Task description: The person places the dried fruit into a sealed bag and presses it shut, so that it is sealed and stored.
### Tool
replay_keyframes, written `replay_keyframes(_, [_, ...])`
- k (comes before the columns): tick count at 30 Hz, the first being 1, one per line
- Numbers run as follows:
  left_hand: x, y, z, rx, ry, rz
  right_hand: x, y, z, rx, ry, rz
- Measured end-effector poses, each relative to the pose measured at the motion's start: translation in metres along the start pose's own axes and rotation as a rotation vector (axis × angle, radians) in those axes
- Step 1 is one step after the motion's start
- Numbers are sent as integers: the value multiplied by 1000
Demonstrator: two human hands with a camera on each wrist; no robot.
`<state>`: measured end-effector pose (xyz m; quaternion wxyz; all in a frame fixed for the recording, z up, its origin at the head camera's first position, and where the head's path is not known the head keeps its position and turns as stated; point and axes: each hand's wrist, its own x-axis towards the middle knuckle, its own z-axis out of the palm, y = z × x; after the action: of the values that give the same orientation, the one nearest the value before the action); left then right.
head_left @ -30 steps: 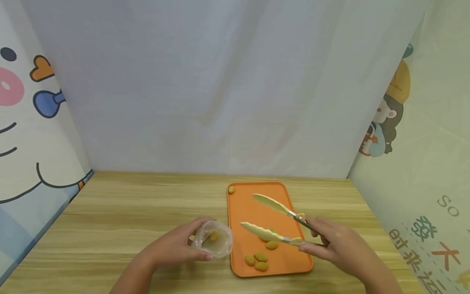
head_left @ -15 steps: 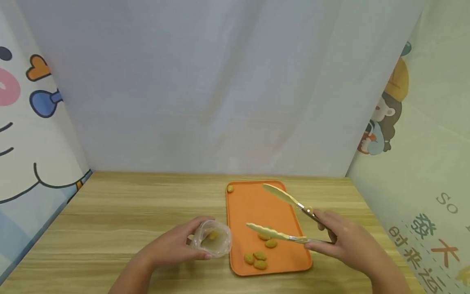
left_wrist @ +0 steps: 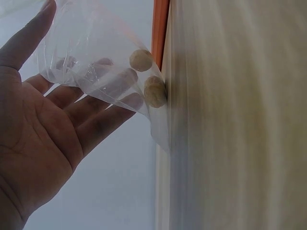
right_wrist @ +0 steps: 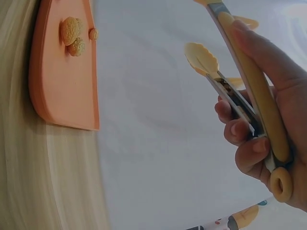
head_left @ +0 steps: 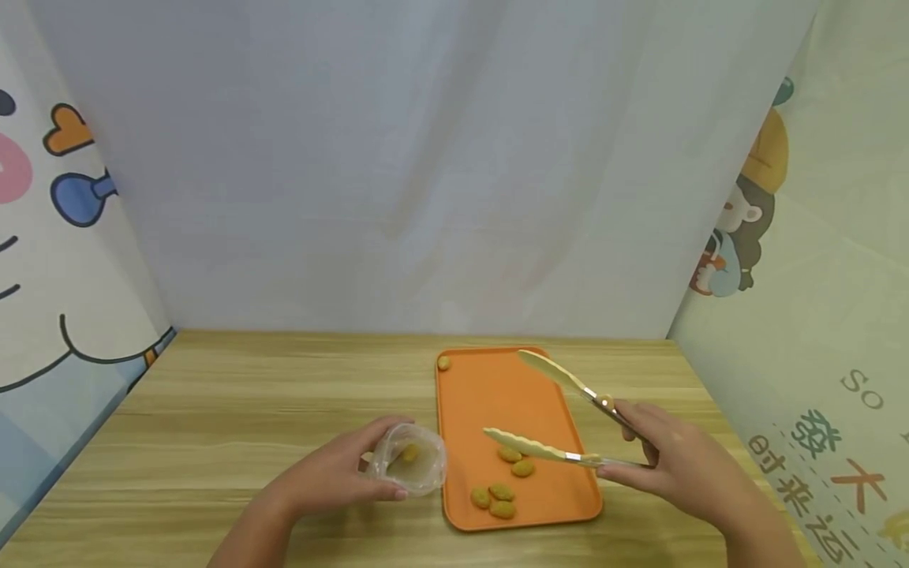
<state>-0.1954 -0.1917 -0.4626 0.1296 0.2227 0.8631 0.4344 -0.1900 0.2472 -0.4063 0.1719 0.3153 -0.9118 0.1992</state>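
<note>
My left hand [head_left: 348,473] holds a clear plastic bag [head_left: 426,473] by its sides, mouth upward, beside the tray's left edge. Two walnuts [left_wrist: 155,91] lie low in the bag in the left wrist view. With my right hand [head_left: 685,473] I grip a pair of tongs [head_left: 533,448] with cream scalloped tips and yellow handles. The tongs' arms are spread wide, with nothing between them, over the right part of an orange tray [head_left: 479,410]. Several walnuts [head_left: 522,468] lie on the tray's near half, and a single walnut [head_left: 443,363] sits in its far left corner.
The tray rests on a wood-grain table [head_left: 284,379]. A pale grey cloth [head_left: 426,197] hangs behind the table. Printed cartoon sheets [head_left: 802,315] stand at the left and right sides.
My right hand has drawn the tongs to the right and slightly away from the bag, and their arms have spread wider. The left hand and the bag stay nearly where they were.
</note>
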Motion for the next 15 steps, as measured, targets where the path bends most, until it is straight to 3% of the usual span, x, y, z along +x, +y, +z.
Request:
replay_keyframes(6, [1, -1, 0, -10, -3, 6, -1, 1, -5, -14, -19, 36])
replay_keyframes(15, [1, -1, 0, -16, -7, 0, -3, 2, -12, -22, -119, 164])
